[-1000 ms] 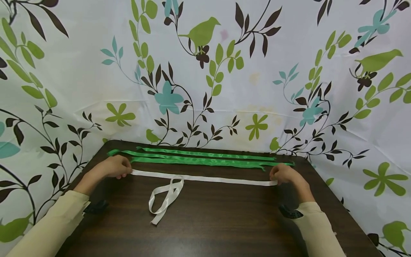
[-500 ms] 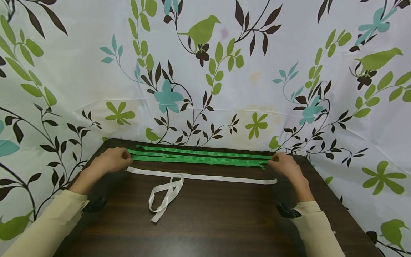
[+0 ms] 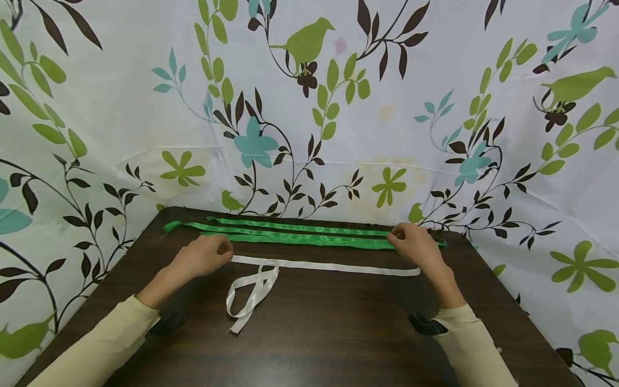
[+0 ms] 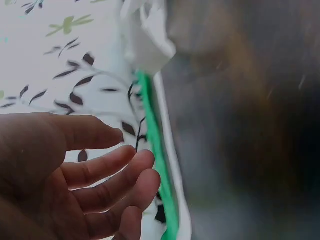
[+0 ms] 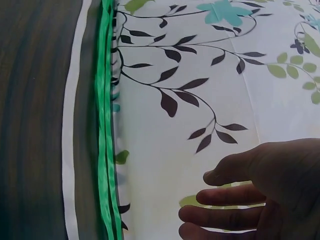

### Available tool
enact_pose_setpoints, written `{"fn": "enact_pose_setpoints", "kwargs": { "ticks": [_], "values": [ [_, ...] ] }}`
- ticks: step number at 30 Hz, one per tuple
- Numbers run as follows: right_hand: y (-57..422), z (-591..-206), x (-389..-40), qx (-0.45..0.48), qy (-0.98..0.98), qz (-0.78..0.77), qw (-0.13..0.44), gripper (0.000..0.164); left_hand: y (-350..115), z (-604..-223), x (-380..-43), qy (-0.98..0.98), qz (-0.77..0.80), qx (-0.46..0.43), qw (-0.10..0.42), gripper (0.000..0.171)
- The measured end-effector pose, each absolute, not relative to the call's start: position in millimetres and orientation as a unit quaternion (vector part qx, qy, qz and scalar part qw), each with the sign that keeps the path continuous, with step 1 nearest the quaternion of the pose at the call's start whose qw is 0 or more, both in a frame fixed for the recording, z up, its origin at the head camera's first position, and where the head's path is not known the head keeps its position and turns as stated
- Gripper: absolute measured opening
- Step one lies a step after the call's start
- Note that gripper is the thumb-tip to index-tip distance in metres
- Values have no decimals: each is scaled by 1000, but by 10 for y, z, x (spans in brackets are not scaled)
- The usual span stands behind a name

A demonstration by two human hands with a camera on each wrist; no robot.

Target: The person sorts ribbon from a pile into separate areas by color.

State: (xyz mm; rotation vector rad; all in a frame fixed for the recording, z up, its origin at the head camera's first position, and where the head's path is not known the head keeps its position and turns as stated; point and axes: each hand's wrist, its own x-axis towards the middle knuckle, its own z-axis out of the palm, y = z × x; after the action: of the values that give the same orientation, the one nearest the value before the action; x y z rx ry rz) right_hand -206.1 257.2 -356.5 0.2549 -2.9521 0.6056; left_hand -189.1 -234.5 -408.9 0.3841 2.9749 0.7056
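A straight white ribbon (image 3: 329, 266) lies across the dark table, with a second white ribbon (image 3: 258, 290) looped loosely in front of it. Beyond them several green ribbons (image 3: 300, 238) are stretched side by side near the far edge. My left hand (image 3: 205, 255) hovers by the straight ribbon's left end and hides part of it. Its fingers (image 4: 102, 172) are loosely bent with nothing between them in the left wrist view. Over the right part of the green ribbons is my right hand (image 3: 416, 244), its relaxed fingers (image 5: 220, 217) apart from the thumb and holding nothing.
The dark wooden table (image 3: 314, 344) has its far edge against a white hanging cloth (image 3: 382, 123) printed with leaves, birds and flowers. The cloth also covers both sides. Dark wrist devices sit at the sleeves (image 3: 471, 338).
Both hands have let go of the straight white ribbon's ends. The left hand has moved right along the ribbon; the right has lifted away and shifted left over the green ribbons.
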Motion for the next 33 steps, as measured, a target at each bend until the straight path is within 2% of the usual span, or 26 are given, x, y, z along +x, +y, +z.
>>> {"fn": "enact_pose_setpoints", "kwargs": {
  "ticks": [5, 10, 15, 20, 26, 33],
  "values": [
    [2522, -3630, -2062, 84, -976, 194, 62, 27, -2159, -4173, -1840, 963, 231, 139, 20, 14],
    [2505, -3730, -2091, 85, -975, 192, 66, 24, -1992, -4257, -1827, 952, 240, 186, -31, 16],
    [2475, -3797, -2121, 97, -976, 186, 61, 22, -1856, -4320, -1779, 944, 248, 206, -73, 29],
    [2399, -3818, -2137, 104, -977, 182, 47, 22, -1788, -4379, -1731, 948, 246, 196, -59, 43],
    [2292, -3824, -2117, 99, -979, 175, 39, 21, -1765, -4428, -1717, 950, 242, 197, -29, 47],
    [2191, -3855, -2102, 101, -979, 174, 24, 21, -1751, -4458, -1764, 949, 277, 147, 9, 56]
  ]
}}
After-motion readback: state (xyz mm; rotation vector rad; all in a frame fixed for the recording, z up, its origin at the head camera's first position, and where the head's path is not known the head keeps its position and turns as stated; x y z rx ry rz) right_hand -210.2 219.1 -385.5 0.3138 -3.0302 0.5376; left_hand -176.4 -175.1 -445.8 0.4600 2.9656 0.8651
